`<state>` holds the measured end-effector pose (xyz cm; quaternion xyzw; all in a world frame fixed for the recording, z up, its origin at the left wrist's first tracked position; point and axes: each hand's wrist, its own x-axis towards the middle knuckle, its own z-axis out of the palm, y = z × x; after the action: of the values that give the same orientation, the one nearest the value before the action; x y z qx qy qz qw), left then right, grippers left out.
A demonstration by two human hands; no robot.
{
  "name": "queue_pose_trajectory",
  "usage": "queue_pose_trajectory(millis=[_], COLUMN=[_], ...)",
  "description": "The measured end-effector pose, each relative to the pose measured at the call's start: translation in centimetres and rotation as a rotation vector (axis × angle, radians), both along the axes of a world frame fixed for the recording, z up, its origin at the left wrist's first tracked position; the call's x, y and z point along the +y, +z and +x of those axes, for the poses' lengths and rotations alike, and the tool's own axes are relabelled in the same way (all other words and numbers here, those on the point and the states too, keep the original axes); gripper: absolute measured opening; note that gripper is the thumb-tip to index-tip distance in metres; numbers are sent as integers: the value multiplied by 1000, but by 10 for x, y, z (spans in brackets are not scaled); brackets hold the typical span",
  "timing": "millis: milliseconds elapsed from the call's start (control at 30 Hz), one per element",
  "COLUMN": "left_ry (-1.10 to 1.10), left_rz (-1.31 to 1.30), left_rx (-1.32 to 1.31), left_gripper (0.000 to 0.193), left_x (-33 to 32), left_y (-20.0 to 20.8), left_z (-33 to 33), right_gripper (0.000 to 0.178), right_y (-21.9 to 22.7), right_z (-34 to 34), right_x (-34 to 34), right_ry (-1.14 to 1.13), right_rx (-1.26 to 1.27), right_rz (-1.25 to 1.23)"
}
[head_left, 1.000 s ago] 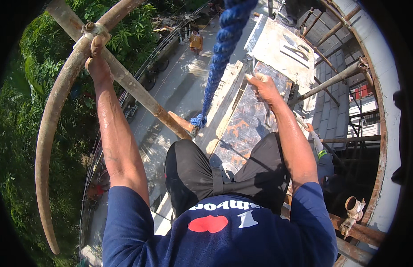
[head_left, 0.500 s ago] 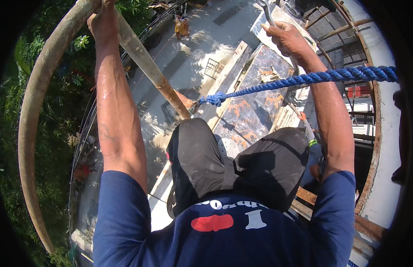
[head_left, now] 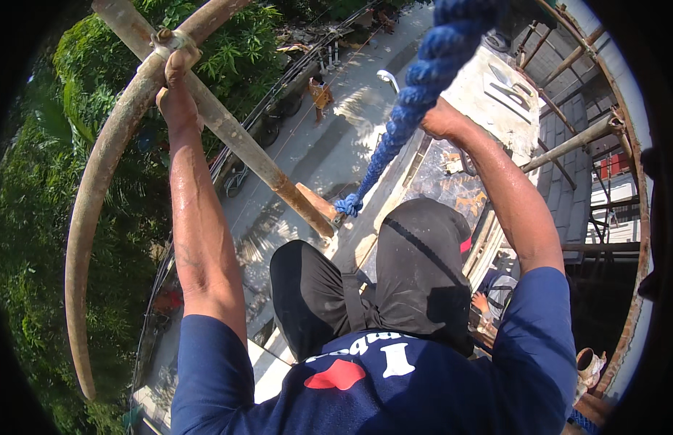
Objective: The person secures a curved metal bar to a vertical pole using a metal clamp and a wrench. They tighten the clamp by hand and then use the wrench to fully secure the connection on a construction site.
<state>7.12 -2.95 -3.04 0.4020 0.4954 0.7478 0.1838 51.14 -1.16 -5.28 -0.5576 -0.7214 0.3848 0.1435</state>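
Note:
At the upper left, my left hand [head_left: 178, 101] reaches up and closes round a weathered steel scaffold pipe [head_left: 104, 138], just below the clamp [head_left: 164, 45] where a second pipe [head_left: 238, 134] crosses. Arm outstretched, my right hand [head_left: 445, 122] is closed on a grey metal tool [head_left: 386, 77]. Only its pale curved end and a piece below the hand show, so its exact kind is unclear. A thick blue rope [head_left: 416, 94] passes in front of the right fingers and partly hides them. It runs down to a knot [head_left: 349, 205] beside the crossing pipe's lower end.
My bent knees [head_left: 416, 254] are above a long drop. Far below are a concrete street [head_left: 293, 152], a person in orange [head_left: 320, 96], and part of another person [head_left: 485, 303] at lower right. Trees [head_left: 32, 239] fill the left; scaffold pipes [head_left: 579, 141] stand right.
The view has shifted. My right hand has moved down and inward with the metal tool. The blue rope now rises steeply instead of stretching rightward. My left hand stays on the pipe; my right knee has swung inward.

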Motion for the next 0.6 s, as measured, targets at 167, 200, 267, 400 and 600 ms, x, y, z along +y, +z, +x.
queue_pose_trajectory(millis=[167,200,267,400,600], left_ry=[-14,-41,-86,-48,26], left_rz=[-23,-37,-25,33,32], left_rx=[-77,-99,-102,-24,-44], left_gripper=[75,77,80,86,97], left_x=[-1,0,0,-7,-9], left_y=[-1,-1,-3,-3,0], left_z=[-5,-7,-7,-4,6], right_gripper=[35,33,30,24,39], right_y=[-68,-85,-123,-191,-209], right_z=[87,109,152,220,227], right_x=[-63,-87,-142,-223,-107], right_ry=[36,-9,-70,-608,-575], right_rx=[64,99,115,420,234], right_rz=[-48,-65,55,-221,-113])
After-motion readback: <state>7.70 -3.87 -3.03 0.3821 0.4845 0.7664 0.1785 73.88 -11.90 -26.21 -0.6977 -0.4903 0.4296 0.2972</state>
